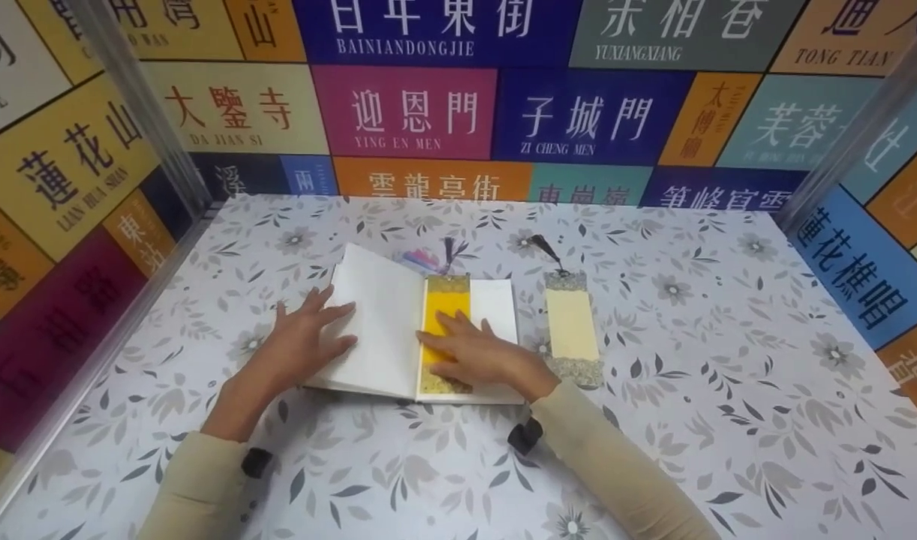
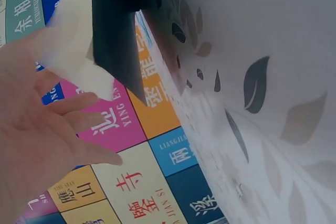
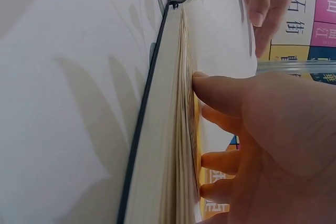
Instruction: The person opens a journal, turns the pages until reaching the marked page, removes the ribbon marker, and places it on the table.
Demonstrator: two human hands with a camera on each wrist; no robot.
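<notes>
An open blank book (image 1: pixel 383 322) lies on the flowered table. A yellow bookmark (image 1: pixel 445 309) with a patterned border and a dark tassel lies on its right page, along the spine. My right hand (image 1: pixel 473 352) rests flat on the bookmark with straight fingers; the right wrist view shows the fingers (image 3: pixel 220 98) pressing against the page stack (image 3: pixel 181 129). My left hand (image 1: pixel 305 337) lies spread on the raised left pages, its fingers straight. A second, cream bookmark (image 1: pixel 572 326) with a dark tassel lies on the table just right of the book.
A floral tablecloth (image 1: pixel 729 420) covers the table. Colourful sign-panel walls (image 1: pixel 406 105) close it in at the back and both sides. A small pink-and-blue object (image 1: pixel 422 259) peeks out behind the book's top edge.
</notes>
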